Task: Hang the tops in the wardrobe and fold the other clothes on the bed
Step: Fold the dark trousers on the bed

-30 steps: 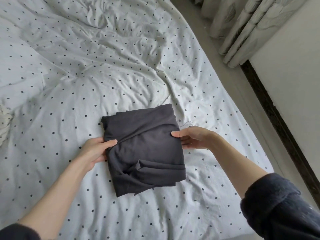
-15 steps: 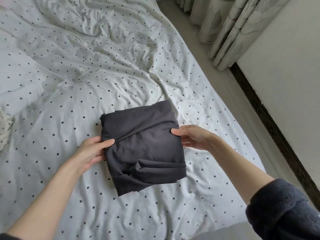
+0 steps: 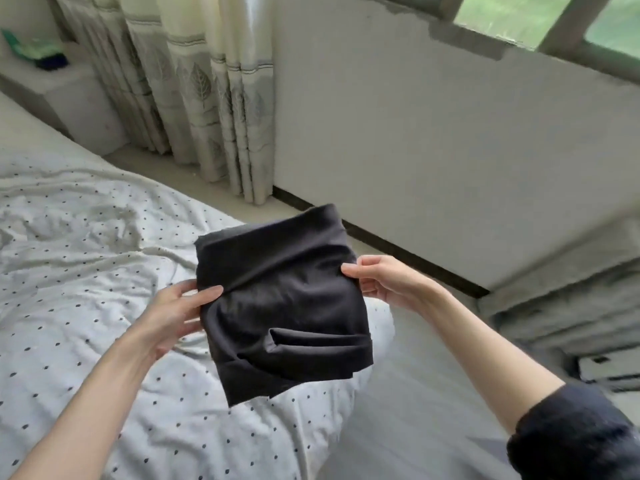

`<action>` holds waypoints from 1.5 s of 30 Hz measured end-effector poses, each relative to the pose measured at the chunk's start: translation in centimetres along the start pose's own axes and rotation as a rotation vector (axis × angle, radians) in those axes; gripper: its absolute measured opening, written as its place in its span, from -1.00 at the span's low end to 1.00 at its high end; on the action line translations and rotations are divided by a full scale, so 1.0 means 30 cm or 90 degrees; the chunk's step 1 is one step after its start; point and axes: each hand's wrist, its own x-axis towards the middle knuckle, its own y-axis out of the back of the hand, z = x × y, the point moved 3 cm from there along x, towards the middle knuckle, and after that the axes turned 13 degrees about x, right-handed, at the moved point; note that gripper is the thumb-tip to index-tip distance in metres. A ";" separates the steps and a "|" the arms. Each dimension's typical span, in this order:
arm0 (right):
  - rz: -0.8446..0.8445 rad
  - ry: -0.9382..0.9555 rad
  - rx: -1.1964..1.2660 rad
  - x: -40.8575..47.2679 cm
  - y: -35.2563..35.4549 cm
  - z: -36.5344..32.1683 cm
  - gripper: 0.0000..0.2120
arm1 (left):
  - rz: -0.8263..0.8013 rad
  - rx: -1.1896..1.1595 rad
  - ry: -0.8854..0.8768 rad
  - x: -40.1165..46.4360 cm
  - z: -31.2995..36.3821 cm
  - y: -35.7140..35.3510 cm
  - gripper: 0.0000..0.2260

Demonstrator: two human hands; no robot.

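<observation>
Folded dark grey soft-fabric garment (image 3: 284,303) is held in the air above the near corner of the white dotted bed sheet (image 3: 86,271), partly out over the floor gap beside the bed, touching nothing but the hands. Step in hand looks like carrying the finished bundle to its resting spot: keep both sides level, pinch through all layers so the loose lower flap doesn't drop open, set it down flat. Left hand (image 3: 173,313) grips the left edge, thumb on top, fingers underneath, forearm angled up from lower left. Right hand (image 3: 384,282) pinches the right edge, thumb over the fabric, fingers curled behind, wrist bent, dark fuzzy sleeve (image 3: 575,434) pushed up the forearm. Leaf-print curtain (image 3: 207,98) hangs beyond.
</observation>
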 end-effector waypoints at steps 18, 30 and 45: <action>0.631 0.306 0.216 -1.868 0.565 0.339 -0.54 | -0.626 0.283 -0.270 -0.757 0.402 -1.550 -0.78; 0.992 0.527 0.204 -2.946 0.480 0.391 -0.65 | -0.976 0.283 -0.482 -1.693 0.582 -2.395 -0.79; 1.270 0.652 0.128 -3.588 0.558 0.164 -0.69 | -1.175 0.211 -0.710 -2.447 0.959 -3.054 -0.81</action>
